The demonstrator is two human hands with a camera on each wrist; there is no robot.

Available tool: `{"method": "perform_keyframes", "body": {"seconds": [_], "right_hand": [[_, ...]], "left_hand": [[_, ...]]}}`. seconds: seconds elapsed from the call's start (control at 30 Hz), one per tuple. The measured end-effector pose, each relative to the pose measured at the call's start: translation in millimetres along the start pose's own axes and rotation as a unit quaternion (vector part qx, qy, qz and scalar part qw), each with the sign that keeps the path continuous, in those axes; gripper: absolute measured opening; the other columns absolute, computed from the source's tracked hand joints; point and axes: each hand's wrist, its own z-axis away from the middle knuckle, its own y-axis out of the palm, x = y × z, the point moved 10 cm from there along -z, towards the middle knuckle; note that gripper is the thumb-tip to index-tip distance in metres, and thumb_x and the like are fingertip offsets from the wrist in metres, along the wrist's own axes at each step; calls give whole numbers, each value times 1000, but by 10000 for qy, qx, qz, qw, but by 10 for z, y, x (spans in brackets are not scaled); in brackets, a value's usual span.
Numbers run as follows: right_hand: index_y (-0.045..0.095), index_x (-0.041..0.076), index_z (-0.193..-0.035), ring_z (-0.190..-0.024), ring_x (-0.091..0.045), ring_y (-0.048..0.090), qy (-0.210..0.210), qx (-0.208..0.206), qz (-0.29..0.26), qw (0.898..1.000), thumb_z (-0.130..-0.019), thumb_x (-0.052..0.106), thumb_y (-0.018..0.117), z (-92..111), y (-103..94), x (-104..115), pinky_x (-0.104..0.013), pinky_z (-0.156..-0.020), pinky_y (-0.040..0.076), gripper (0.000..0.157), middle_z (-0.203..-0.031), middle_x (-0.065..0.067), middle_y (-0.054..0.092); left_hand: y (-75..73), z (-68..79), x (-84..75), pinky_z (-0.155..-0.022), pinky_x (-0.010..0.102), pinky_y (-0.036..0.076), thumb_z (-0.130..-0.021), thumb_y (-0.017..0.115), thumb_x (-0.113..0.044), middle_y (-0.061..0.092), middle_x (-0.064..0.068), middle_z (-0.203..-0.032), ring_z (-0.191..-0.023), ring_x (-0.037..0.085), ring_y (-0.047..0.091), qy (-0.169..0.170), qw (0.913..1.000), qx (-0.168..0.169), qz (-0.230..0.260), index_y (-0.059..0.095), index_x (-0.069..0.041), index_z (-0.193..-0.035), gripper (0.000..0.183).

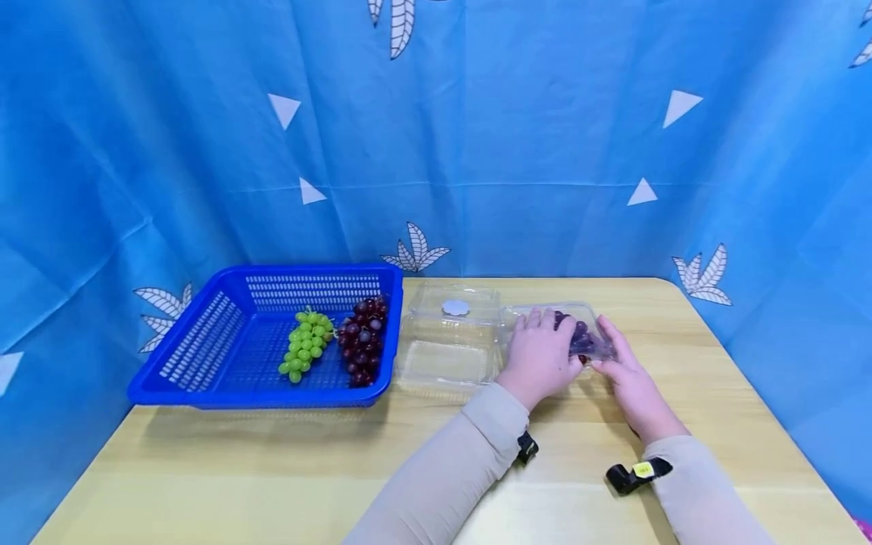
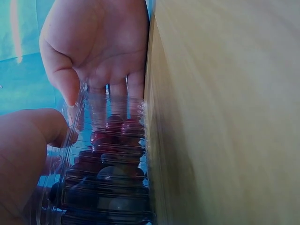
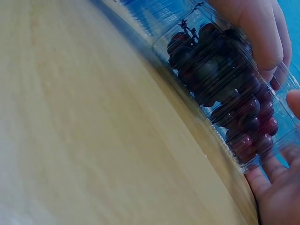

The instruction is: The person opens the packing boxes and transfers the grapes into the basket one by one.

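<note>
Red grapes lie in a clear plastic clamshell box right of the table's middle. My left hand reaches over the box from the left, its fingers on top and its thumb curled at the near rim. At the right end, my right hand holds the box between thumb and fingers. In the left wrist view the right hand's fingers lie along the end wall and its thumb touches the rim. Whether the lid is fastened cannot be told, since the left hand covers much of it.
An empty clear clamshell box stands with its lid up, left of the filled one. Further left, a blue plastic basket holds green grapes and red grapes. A blue curtain hangs behind the wooden table.
</note>
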Motion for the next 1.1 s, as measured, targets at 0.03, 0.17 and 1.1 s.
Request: {"method": "perform_keyframes", "body": {"seconds": [0.03, 0.17, 1.1], "right_hand": [[3, 21, -165, -152, -38, 0, -36, -40, -67, 10000, -103, 2, 42, 37, -54, 11, -31, -122, 10, 75, -170, -9, -4], [0, 17, -164, -152, -38, -2, -230, -287, -180, 9992, -104, 0, 39, 185, -276, 50, -7, -109, 19, 73, -169, -11, -7], [3, 15, -164, -150, -40, 20, -31, -339, 92, 9994, -92, -10, 41, -63, 8, 9, -49, -119, 25, 85, -168, -12, 11]], "left_hand": [[-11, -24, -65, -116, 51, 30, -93, 59, -59, 48, 6, -153, -142, 32, 41, 75, 10000, 11, -7, 47, -31, -148, 63], [-60, -116, -334, -116, 48, 31, -94, 55, -60, 48, 3, -152, -142, 29, 41, 429, 9990, 28, -74, 47, -33, -148, 62], [-213, -14, 88, -86, 39, 57, -105, 45, -42, 72, -1, -115, -110, 25, 68, 203, 9976, -604, 281, 64, -21, -127, 36]]}}
